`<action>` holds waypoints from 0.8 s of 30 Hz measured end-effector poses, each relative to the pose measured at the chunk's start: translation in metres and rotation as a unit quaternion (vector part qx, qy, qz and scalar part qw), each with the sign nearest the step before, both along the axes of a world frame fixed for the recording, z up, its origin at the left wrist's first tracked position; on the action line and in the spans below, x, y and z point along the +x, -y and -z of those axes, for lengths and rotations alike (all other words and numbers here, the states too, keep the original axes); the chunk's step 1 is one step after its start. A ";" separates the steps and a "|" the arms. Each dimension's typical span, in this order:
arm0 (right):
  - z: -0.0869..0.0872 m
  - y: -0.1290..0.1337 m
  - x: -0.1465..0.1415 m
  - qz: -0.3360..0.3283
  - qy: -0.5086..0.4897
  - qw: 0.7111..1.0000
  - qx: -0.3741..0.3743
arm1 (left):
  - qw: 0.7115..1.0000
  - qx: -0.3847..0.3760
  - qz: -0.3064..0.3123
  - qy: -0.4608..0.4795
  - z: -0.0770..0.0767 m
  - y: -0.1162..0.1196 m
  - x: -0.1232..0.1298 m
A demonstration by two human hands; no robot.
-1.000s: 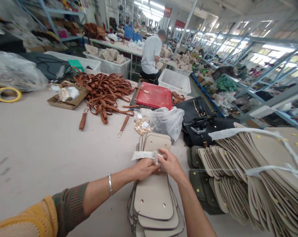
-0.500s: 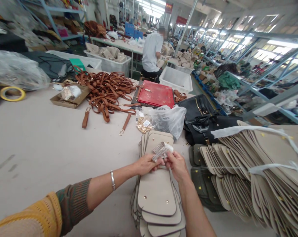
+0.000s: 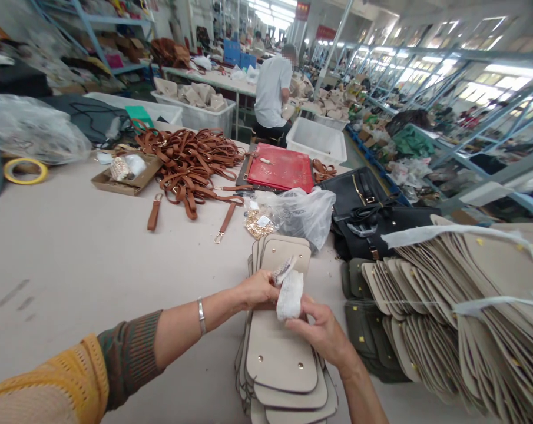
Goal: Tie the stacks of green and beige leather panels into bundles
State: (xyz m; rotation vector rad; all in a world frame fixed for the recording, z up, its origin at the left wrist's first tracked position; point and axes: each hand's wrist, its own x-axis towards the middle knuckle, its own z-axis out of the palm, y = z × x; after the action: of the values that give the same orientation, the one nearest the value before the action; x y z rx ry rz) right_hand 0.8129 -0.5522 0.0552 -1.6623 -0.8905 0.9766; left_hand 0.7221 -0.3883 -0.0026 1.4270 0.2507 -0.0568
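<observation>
Both hands hold a whitish, wrinkled strip of cloth or paper (image 3: 290,295), patterned on one side, over a stack of beige bag panels (image 3: 280,352). My left hand (image 3: 260,289) pinches its left end, fingers closed. Lower down, my right hand (image 3: 321,330) grips the white part between thumb and fingers. The top panel carries small metal studs near its ends. Just beyond the stack lies a clear bag of gold-coloured hardware (image 3: 258,225).
To the right lean tied beige panels (image 3: 482,306) and dark green panels (image 3: 372,341). A heap of brown straps (image 3: 191,159), a red folder-like sheet (image 3: 279,169) and black bags (image 3: 358,212) lie farther back. Beyond the table sits a person (image 3: 272,88).
My right hand has moved down and toward me, drawing out the strip so its white side shows as a hanging loop. My left hand stays nearly in place.
</observation>
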 end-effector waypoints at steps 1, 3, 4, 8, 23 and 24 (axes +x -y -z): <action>-0.007 0.002 0.000 -0.032 0.012 0.999 -0.018 | 1.000 0.019 0.004 0.010 0.001 0.000 0.000; -0.022 0.008 0.002 -0.118 0.018 0.991 -0.061 | 0.997 0.066 0.005 0.027 0.002 0.001 -0.001; -0.030 0.011 0.004 -0.155 0.013 0.984 -0.086 | 0.995 0.093 0.004 0.036 0.003 0.002 -0.001; -0.049 0.020 0.018 -0.125 -0.010 0.981 -0.145 | 0.972 0.216 0.016 0.092 0.000 0.004 -0.004; 0.024 -0.034 0.035 -0.058 0.145 0.988 -0.012 | 0.735 0.582 -0.007 0.347 -0.008 -0.007 0.004; 0.024 -0.033 0.037 -0.068 0.150 0.986 -0.017 | 0.721 0.593 -0.022 0.358 -0.006 -0.009 0.005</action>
State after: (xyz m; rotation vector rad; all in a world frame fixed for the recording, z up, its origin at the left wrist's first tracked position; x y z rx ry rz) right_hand 0.8500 -0.5192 0.0313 -1.8271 -1.2063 0.8484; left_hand 0.7275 -0.3797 0.0036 2.5821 -0.4364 0.8406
